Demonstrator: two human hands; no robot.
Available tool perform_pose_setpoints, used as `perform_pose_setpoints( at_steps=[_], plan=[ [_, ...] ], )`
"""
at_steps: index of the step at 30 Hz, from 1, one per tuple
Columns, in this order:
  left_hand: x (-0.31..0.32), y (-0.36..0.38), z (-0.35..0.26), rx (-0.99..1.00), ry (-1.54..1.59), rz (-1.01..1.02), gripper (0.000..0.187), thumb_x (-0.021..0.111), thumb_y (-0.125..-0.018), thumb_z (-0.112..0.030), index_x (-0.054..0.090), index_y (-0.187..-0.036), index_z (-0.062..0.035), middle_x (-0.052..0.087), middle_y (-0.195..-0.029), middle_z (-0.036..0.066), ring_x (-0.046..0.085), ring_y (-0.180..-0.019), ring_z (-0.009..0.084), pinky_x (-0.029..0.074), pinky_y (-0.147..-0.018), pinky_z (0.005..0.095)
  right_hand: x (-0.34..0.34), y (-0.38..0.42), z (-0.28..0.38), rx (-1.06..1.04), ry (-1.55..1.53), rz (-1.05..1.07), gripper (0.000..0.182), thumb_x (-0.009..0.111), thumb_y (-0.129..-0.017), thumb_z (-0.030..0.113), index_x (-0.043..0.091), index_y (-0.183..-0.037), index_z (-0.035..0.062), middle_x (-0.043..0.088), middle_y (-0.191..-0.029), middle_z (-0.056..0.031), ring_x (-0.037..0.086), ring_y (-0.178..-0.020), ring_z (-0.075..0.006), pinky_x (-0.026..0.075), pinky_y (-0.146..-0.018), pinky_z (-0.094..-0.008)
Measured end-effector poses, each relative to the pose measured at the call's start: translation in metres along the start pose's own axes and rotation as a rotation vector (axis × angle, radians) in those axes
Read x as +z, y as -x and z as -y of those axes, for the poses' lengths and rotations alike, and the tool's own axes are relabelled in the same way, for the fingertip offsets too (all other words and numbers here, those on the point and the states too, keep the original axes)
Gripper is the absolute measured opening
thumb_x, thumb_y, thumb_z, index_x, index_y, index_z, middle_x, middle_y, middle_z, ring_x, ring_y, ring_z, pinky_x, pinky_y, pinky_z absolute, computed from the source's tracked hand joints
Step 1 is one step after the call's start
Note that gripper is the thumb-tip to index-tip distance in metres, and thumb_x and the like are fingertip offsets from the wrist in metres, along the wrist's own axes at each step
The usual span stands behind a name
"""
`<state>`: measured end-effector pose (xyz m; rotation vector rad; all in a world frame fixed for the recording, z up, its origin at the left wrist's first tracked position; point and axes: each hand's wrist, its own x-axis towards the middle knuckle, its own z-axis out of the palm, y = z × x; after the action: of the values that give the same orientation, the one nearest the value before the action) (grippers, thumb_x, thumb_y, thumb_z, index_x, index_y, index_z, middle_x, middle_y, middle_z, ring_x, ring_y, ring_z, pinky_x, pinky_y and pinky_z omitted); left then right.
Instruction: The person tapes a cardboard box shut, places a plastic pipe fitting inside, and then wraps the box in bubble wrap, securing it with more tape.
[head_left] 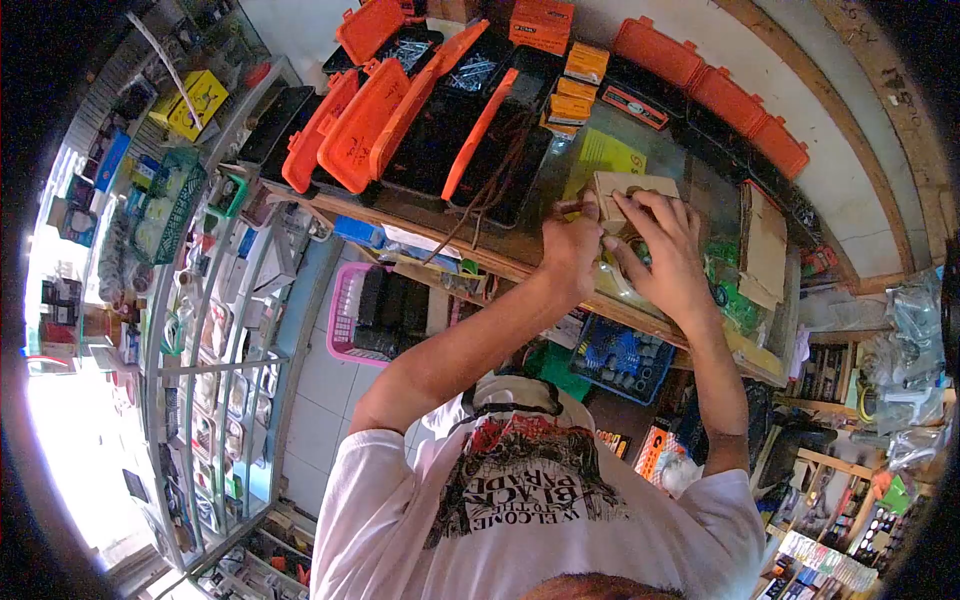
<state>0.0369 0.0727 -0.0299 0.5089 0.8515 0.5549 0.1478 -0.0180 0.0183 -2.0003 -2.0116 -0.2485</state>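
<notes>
A small tan cardboard box (pixel 606 206) lies on the glass-topped counter (pixel 678 160). My left hand (pixel 572 248) is closed at the box's near left corner, with its thumb pointing up along that side. Whatever its curled fingers grip is hidden from this angle. My right hand (pixel 655 240) has its fingers spread, with the fingertips resting on the top of the box and the thumb reaching toward my left hand. Just behind the box lies a yellow sheet (pixel 608 152) with print on it.
Black cases with raised orange lids (pixel 365 125) fill the counter's left side, some holding screws. Small orange boxes (pixel 574 98) are stacked at the back. A cardboard piece (pixel 763 245) stands at right. Below are a pink basket (pixel 342 315) and a blue crate (pixel 655 385).
</notes>
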Motion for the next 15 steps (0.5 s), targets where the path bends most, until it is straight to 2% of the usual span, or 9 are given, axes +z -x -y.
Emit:
perform_pose_setpoints(
  at_steps=[4,7,10,13,15],
  plan=[
    [0.001,0.003,-0.003,-0.024,0.009,-0.005,0.015,0.053,-0.101,-0.037,0.059,-0.102,-0.0233,0.049,-0.079,-0.006,0.041,-0.060,0.0084,0.028,-0.049,0.0260,-0.003,-0.002,0.000,-0.027,-0.001,-0.014,0.050,0.070,-0.086,0.032,0.062,-0.130,0.0084,0.054,-0.123,-0.0092,0.049,-0.115,-0.0304,0.033,-0.102,-0.0477],
    [0.007,0.021,-0.015,-0.030,0.069,0.031,0.013,0.051,-0.102,-0.033,0.059,-0.104,-0.0229,0.049,-0.083,-0.005,0.043,-0.062,0.0086,0.029,-0.051,0.0261,-0.010,-0.006,0.005,-0.028,0.065,0.043,0.049,0.072,-0.087,0.025,0.062,-0.131,0.0064,0.055,-0.123,-0.0100,0.049,-0.118,-0.0290,0.032,-0.106,-0.0461],
    [0.007,0.023,-0.016,-0.013,0.085,0.072,0.013,0.049,-0.103,-0.030,0.059,-0.102,-0.0218,0.050,-0.082,-0.005,0.044,-0.064,0.0087,0.030,-0.051,0.0266,-0.011,-0.009,0.006,-0.049,0.068,0.045,0.049,0.071,-0.087,0.027,0.062,-0.130,0.0067,0.056,-0.122,-0.0102,0.050,-0.117,-0.0292,0.031,-0.107,-0.0467],
    [0.000,0.005,-0.006,0.002,-0.003,0.074,0.015,0.049,-0.103,-0.032,0.059,-0.100,-0.0211,0.050,-0.081,-0.006,0.044,-0.065,0.0088,0.030,-0.052,0.0267,-0.009,-0.004,0.003,-0.094,0.115,0.012,0.050,0.069,-0.087,0.031,0.061,-0.130,0.0070,0.055,-0.121,-0.0101,0.050,-0.115,-0.0307,0.033,-0.103,-0.0478],
    [0.000,0.015,-0.010,-0.013,-0.001,0.121,0.017,0.050,-0.104,-0.035,0.060,-0.099,-0.0210,0.050,-0.081,-0.006,0.044,-0.066,0.0086,0.031,-0.053,0.0265,-0.007,-0.001,0.003,-0.024,0.050,-0.021,0.055,0.068,-0.088,0.031,0.056,-0.136,0.0081,0.055,-0.122,-0.0105,0.050,-0.115,-0.0311,0.033,-0.103,-0.0483]
  ],
)
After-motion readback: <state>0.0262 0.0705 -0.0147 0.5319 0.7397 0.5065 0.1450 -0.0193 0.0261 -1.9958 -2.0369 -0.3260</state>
